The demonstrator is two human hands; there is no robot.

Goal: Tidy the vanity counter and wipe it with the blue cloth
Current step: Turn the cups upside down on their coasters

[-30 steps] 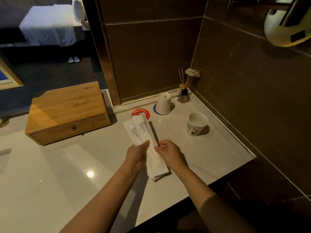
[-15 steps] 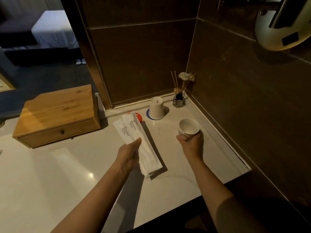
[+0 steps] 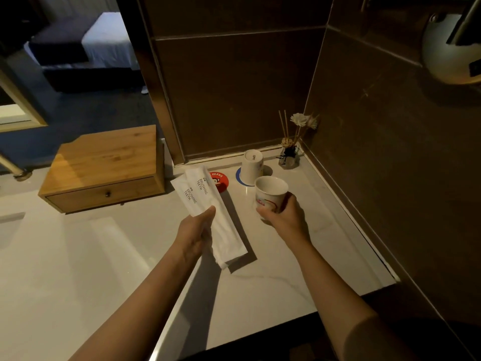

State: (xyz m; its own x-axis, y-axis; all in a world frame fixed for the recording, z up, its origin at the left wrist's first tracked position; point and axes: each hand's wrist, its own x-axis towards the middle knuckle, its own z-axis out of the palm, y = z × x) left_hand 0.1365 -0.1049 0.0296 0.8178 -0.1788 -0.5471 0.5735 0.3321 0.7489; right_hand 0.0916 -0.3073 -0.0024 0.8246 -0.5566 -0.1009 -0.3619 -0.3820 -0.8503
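Tabletop (image 3: pixel 78 269), pale marble w/ grey veining, carries everything; blue cloth not seen in this view.

L hand (image 3: pixel 194 235): grip clamped on two white sachets (image 3: pixel 208 212), thumb on top, fingers under. Sachets overlap, fanned slightly, both printed "BRUSHING TEETH", lifted off the tabletop, far ends pointing away toward the back wall; shadow falls on the marble beside them.

R hand (image 3: pixel 285 217): grip wrapped round lower part of a paper cup (image 3: pixel 270 194), mouth up, white w/ red print, tilted a little toward the camera. Can't tell if its base touches the marble.

Just behind the cup: second white cup (image 3: pixel 252 166), upside down on a blue-rimmed coaster (image 3: pixel 240 177). Left of that, red round coaster (image 3: pixel 220 179), partly hidden by sachets.

Back R corner: reed diffuser (image 3: pixel 289 157), dark bottle w/ sticks + white flower.

Back L: wooden drawer box (image 3: pixel 104 168), drawer closed, small knob.
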